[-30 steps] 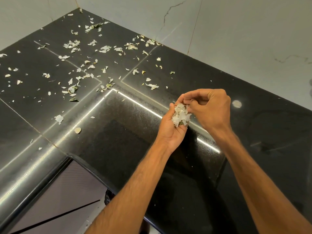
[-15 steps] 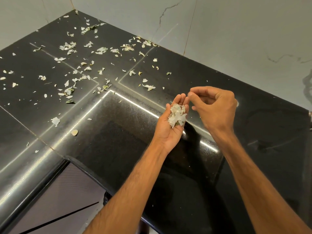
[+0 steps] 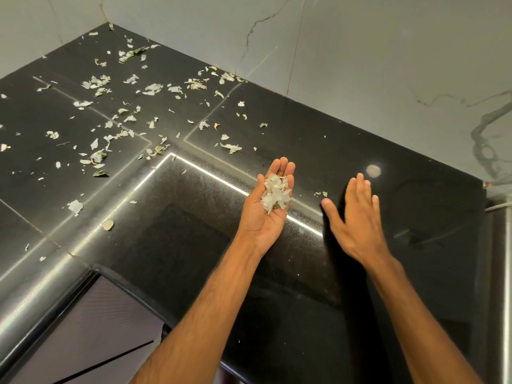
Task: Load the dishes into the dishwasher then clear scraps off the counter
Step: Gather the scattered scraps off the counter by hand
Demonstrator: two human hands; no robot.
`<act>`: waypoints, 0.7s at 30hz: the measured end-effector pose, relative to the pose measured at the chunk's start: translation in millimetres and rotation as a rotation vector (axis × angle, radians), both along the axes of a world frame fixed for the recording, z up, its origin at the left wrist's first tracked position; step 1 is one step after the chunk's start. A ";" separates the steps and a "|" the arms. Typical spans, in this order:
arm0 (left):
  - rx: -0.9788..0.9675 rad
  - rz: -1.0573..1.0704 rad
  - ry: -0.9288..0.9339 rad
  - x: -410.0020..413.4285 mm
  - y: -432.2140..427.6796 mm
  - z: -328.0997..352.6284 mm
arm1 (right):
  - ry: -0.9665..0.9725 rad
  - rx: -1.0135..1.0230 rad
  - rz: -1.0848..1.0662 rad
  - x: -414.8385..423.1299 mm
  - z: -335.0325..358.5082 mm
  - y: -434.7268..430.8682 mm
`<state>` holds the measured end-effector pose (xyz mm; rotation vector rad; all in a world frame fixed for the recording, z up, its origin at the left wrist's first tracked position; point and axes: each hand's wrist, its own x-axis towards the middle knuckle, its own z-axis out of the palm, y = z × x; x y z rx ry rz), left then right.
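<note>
The left hand [image 3: 263, 220] lay palm up, fingers loosely straight, cradling a pile [image 3: 275, 194] of pale scraps above the black counter [image 3: 401, 273]. The right hand [image 3: 357, 217] was flat beside it, fingers straight and spread, near two tiny bits [image 3: 321, 194]. More scraps [image 3: 153, 87] littered the far-left corner.

No readable text, labels, brands, numbers or signs.

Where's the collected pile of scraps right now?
Head view, centre: the pile of scraps lies in the upturned left hand above the black counter, beside the right hand.
</note>
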<state>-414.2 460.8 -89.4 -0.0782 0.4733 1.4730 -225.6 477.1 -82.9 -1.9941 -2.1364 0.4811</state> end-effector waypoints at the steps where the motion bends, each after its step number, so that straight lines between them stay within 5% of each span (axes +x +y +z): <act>1: 0.000 0.000 -0.003 0.3 0.1 -0.1 | -0.070 -0.015 0.025 -5.6 -3.1 -2.8; 6: -0.006 0.001 -0.003 0.3 -0.6 1.4 | -0.161 -0.007 0.147 -32.1 -8.4 -18.8; 12: -0.003 0.008 -0.001 -2.6 -2.3 1.3 | 0.186 0.228 0.047 -24.7 13.7 -11.5; 21: -0.015 0.019 0.002 -0.8 -3.6 1.8 | -0.105 0.168 0.253 -42.2 26.1 5.1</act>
